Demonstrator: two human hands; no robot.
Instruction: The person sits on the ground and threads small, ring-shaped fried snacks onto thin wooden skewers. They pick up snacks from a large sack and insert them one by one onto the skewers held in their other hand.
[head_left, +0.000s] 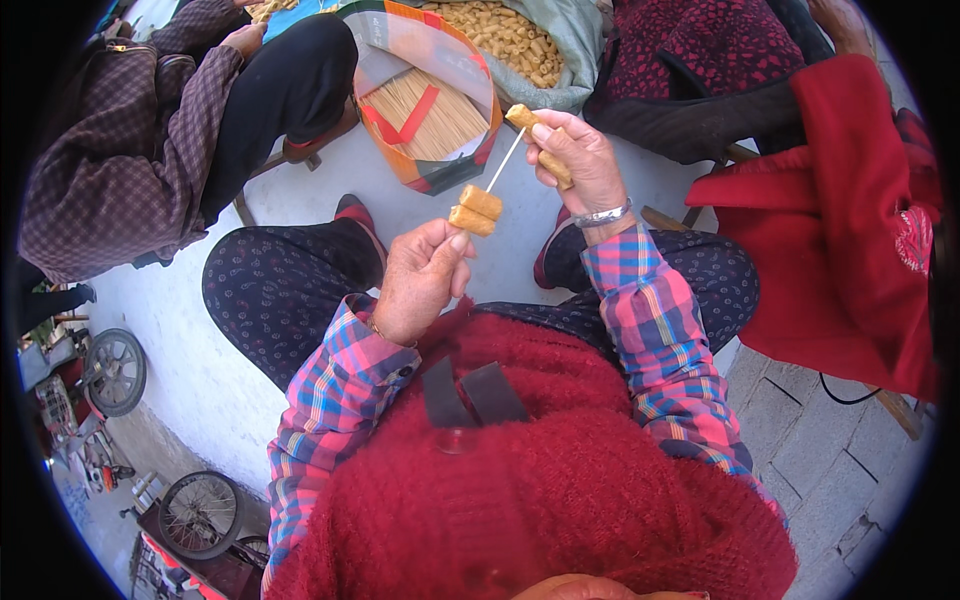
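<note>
My left hand (425, 277) grips a thin wooden skewer (507, 159) near its lower end, where two short brown food rolls (476, 210) sit side by side, pierced crosswise. The skewer slants up to the right. At its far tip, my right hand (581, 161) holds another roll (523, 117) between thumb and finger, and a further roll (555, 169) is tucked in its lower fingers. Whether the tip has entered the upper roll cannot be told.
An open bag (420, 176) of loose skewers stands ahead on the pale ground. Behind it, a woven sack (574, 94) holds many rolls. Seated people flank me: a checked jacket (112, 165) at left, a red garment (832, 247) at right.
</note>
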